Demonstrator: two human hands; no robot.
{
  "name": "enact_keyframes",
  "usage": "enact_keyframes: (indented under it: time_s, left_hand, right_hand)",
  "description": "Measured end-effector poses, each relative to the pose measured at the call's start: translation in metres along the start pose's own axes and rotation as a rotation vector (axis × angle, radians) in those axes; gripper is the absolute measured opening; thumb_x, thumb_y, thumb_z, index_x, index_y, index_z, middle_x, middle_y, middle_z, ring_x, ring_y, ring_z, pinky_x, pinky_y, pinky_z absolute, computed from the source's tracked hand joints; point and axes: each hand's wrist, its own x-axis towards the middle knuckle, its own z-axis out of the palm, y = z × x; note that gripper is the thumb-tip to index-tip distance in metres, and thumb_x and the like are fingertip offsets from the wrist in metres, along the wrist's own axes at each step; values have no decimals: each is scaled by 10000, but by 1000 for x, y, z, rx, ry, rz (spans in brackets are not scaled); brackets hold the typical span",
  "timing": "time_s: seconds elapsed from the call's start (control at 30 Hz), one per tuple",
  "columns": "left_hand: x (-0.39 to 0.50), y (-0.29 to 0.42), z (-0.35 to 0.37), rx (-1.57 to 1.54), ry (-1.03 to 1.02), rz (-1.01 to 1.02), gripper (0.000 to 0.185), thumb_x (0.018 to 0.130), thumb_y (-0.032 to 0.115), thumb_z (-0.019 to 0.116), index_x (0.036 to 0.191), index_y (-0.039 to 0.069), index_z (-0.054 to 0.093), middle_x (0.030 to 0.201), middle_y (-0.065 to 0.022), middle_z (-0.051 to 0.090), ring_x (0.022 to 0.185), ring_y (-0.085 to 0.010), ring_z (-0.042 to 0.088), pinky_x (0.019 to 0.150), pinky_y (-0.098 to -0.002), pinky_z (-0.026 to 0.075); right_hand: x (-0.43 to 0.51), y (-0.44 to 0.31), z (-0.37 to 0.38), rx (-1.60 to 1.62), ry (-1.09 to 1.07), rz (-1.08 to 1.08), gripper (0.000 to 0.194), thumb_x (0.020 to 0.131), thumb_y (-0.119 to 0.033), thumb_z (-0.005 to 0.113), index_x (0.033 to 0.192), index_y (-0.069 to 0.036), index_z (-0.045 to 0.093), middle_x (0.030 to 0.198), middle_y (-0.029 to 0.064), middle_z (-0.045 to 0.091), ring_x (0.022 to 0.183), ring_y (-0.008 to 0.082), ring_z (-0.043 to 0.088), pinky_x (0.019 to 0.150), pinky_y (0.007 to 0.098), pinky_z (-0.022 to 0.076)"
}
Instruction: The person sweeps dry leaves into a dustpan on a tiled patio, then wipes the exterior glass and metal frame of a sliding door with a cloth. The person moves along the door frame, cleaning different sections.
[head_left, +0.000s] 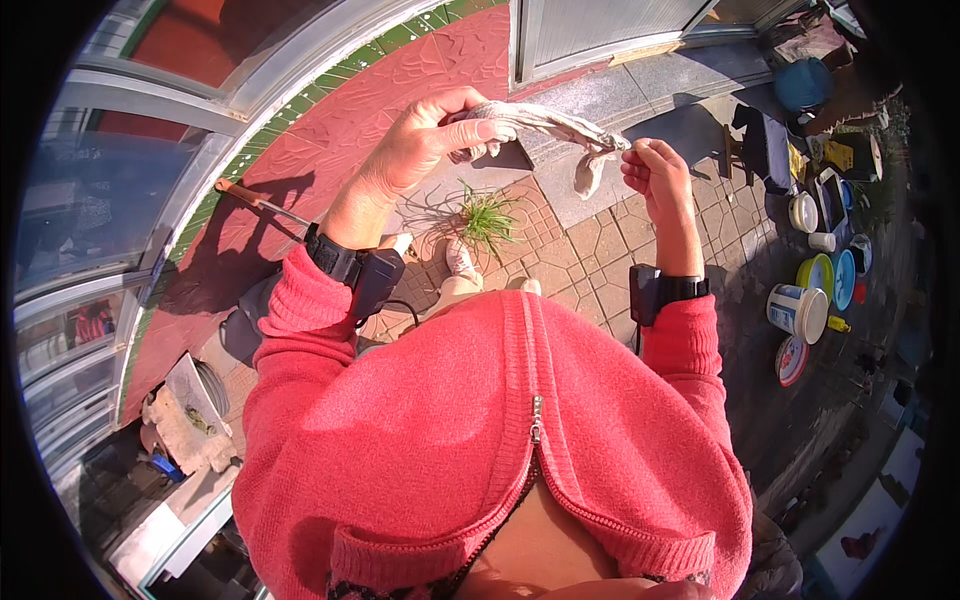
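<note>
A crumpled, pale grey-white cloth (551, 121) is stretched between my two hands at the top of the head view. My left hand (427, 142) grips its bunched left end, with the thumb lying across the fabric. My right hand (660, 176) pinches the other end between thumb and fingertips. From near that pinch a short loose end of cloth hangs down. Both wrists wear black straps with dark boxes. Below the cloth, a tuft of green grass-like leaves (487, 217) stands over the paving, close to my shoes.
A red textured wall (405, 97) and window frames curve along the left. An orange-handled tool (241, 192) leans there. On the right are a white bucket (810, 315), coloured basins (844, 279) and a blue bucket (802, 84). Boards and a box lie at lower left.
</note>
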Motion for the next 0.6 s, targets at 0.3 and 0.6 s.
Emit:
enact_keyframes:
  time_s: [0.3,0.6]
  left_hand:
    - [-6,70,36,348,-73,283,282,822,139,694,1062,22,603,1084,-53,565,1017,-157,530,931,-308,401]
    - [-49,37,-18,-15,437,24,153,936,146,562,1081,100,554,701,40,454,620,-75,473,536,-269,397]
  right_hand:
    - [-22,20,112,-327,-480,-25,230,891,-74,596,1119,-44,599,1011,85,661,869,160,656,734,318,561]
    - [-23,-52,152,449,-712,-104,320,931,-187,494,1185,-2,555,1041,143,664,937,281,667,833,423,545]
